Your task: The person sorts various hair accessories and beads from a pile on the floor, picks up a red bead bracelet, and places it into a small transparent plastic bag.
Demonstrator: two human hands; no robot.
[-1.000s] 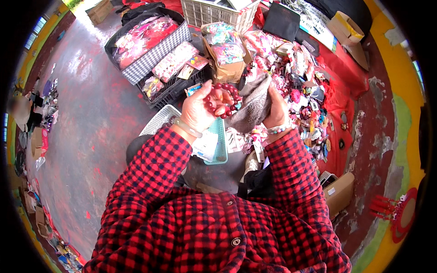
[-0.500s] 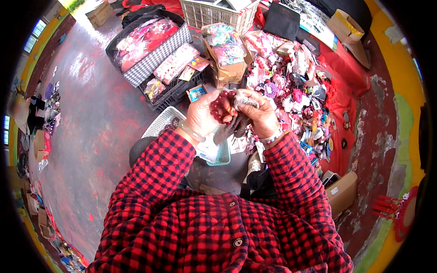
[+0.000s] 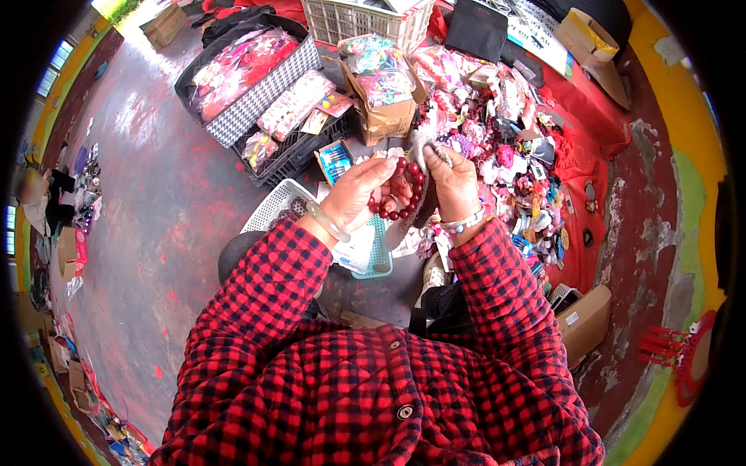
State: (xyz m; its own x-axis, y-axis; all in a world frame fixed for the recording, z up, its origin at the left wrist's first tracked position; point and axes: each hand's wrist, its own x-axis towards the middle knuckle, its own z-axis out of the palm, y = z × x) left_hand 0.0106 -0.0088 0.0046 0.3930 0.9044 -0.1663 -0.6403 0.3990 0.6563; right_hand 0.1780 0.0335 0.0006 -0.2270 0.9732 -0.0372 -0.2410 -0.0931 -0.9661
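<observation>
A dark red bead bracelet (image 3: pixel 413 203) hangs in a loop between my two hands. My left hand (image 3: pixel 362 190) is closed round the bracelet's left side, with the fingers curled inside the loop. My right hand (image 3: pixel 454 183) pinches a grey cloth (image 3: pixel 420 144), which trails down behind the beads. Below my hands is a pale green plastic basket (image 3: pixel 378 262) with a white packet (image 3: pixel 353 250) at it. A white basket (image 3: pixel 268 203) holding more dark beads stands to its left.
Ahead stand a houndstooth box (image 3: pixel 272 97) of packaged goods, a black crate (image 3: pixel 291 161) and a cardboard box (image 3: pixel 386 122) full of bags. A heap of hair ties and trinkets (image 3: pixel 505 159) covers red cloth (image 3: pixel 587 155) at the right. My shoe (image 3: pixel 432 277) is under my right arm.
My hands have moved slightly apart, and the bracelet now shows as an open loop. The grey cloth has risen above my right fingers.
</observation>
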